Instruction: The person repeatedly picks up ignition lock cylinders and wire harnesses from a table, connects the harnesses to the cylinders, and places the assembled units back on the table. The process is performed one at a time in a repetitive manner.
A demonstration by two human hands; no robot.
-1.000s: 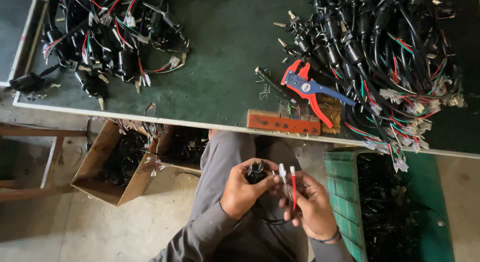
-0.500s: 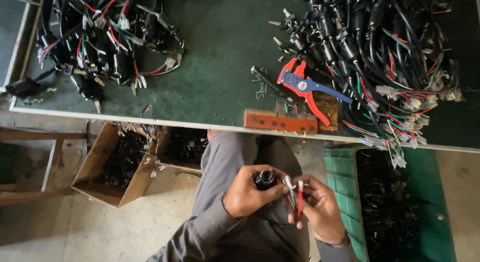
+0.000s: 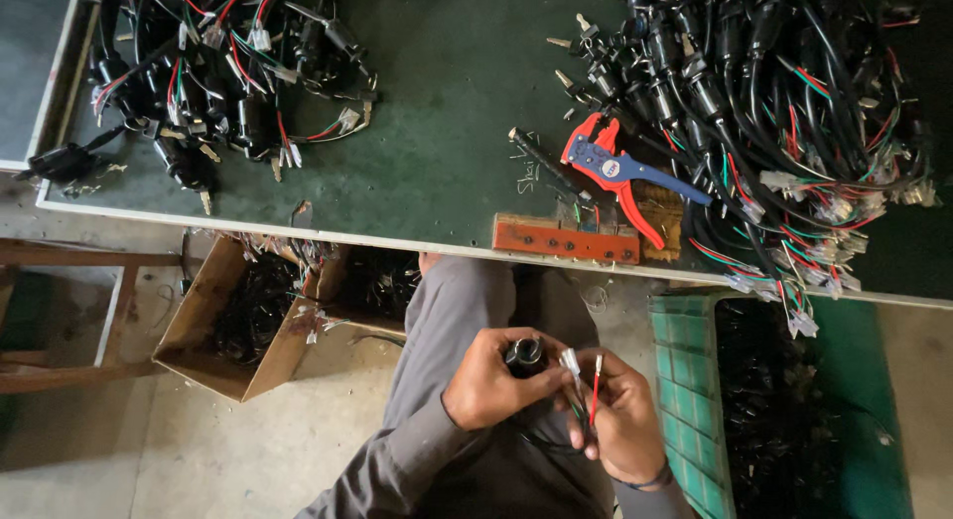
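The person wears grey trousers and a grey top with long sleeves. The left sleeve reaches down to the wrist. A thin dark band goes around the right wrist. Both hands are bare.

I saw a red-and-blue wire stripper on the green table, a cardboard box and green crate below
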